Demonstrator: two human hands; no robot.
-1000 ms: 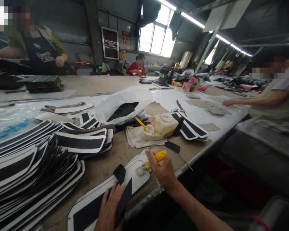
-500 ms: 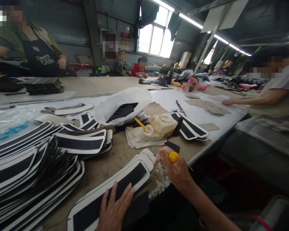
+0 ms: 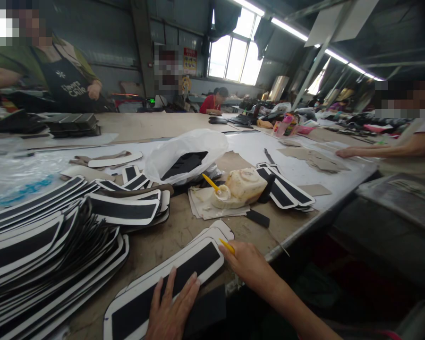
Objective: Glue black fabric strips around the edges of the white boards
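Observation:
My left hand (image 3: 172, 304) lies flat with fingers spread on the top piece of a small fanned stack of long white-edged black panels (image 3: 166, 288). In my right hand (image 3: 248, 262) is a yellow pointed stick (image 3: 227, 246), its tapered tip over the far right end of that stack. A dark flat piece (image 3: 208, 307) lies beside the panels, right of my left hand. Beyond my hands stands a cut-open, glue-stained plastic container (image 3: 246, 184) with pale paste, and a second yellow stick (image 3: 210, 182) leans in it.
A large pile of similar panels (image 3: 31, 264) fills the left side. Behind the container lies a white plastic bag (image 3: 184, 146) with black pieces. More panels (image 3: 285, 189) lie to the right, near the table edge. Co-workers stand at left (image 3: 67, 80) and right (image 3: 414, 137).
My right hand has turned over and come down towards the panel stack, so the yellow stick's tip now points left at the panel end. My left hand stays flat on the panel.

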